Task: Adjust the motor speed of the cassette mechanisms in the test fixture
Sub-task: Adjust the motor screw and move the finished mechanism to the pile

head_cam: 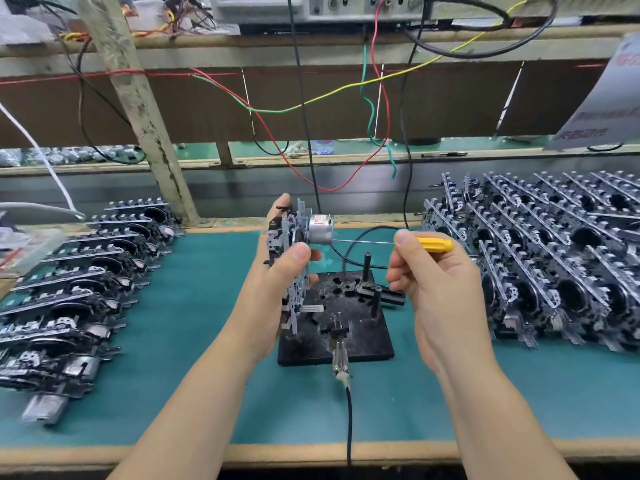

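Observation:
My left hand (277, 278) grips a cassette mechanism (291, 258) on edge above the black test fixture (360, 344), with its silver motor (320, 228) facing right. My right hand (433, 282) pinches a yellow-handled screwdriver (434, 244). The thin shaft runs left and its tip meets the back of the motor. The fixture plate lies on the green mat with upright black posts and a probe clip at its front edge, and nothing is seated on it.
Rows of cassette mechanisms lie at the left (76, 282) and stand packed at the right (561, 258). A black cable (349, 420) runs from the fixture over the bench's front edge. Coloured wires (346, 88) hang from test instruments on the shelf above.

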A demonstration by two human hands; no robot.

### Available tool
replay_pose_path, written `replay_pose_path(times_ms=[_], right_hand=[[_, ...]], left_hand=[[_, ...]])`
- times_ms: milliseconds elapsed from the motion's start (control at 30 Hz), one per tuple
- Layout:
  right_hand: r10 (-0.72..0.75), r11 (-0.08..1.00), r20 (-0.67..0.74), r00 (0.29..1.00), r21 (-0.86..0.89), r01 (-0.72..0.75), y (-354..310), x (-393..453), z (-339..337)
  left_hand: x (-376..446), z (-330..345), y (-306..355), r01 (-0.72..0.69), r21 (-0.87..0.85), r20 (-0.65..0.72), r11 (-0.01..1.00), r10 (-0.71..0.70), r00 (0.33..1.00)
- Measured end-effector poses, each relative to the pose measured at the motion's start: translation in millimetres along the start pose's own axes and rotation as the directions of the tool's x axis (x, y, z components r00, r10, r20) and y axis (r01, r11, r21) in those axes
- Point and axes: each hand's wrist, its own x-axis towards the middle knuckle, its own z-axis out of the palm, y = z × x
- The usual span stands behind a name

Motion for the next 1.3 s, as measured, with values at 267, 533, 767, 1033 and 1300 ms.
replay_pose_path(times_ms=[267,533,767,1033,1300], right_hand=[[-0.043,0.998,0.042,0.998,-0.041,0.044,0,3,-5],[-0.052,0.998,0.113,0.992,-0.029,0.056,-4,2,-12],[-0.038,0.998,0.075,0.997,-0.051,0.041,-1,3,-13],[-0.092,0.990,0.059,0.994,-0.106,0.098,2,4,-16],[-0.121,0.982,0.099,0.988,-0.132,0.133,4,3,-18]], left_hand=[[-3,5,-1,0.142,-0.168,-0.041,0.975,-0.151,0.988],[-3,0,3,0.193,-0.143,-0.010,0.971,-0.197,0.980],[-7,5,5,0.199,-0.164,-0.036,0.966,-0.208,0.977],[-7,4,4,0.217,-0.188,-0.026,0.958,-0.226,0.974],[-8,4,4,0.227,-0.219,-0.023,0.949,-0.238,0.971]])
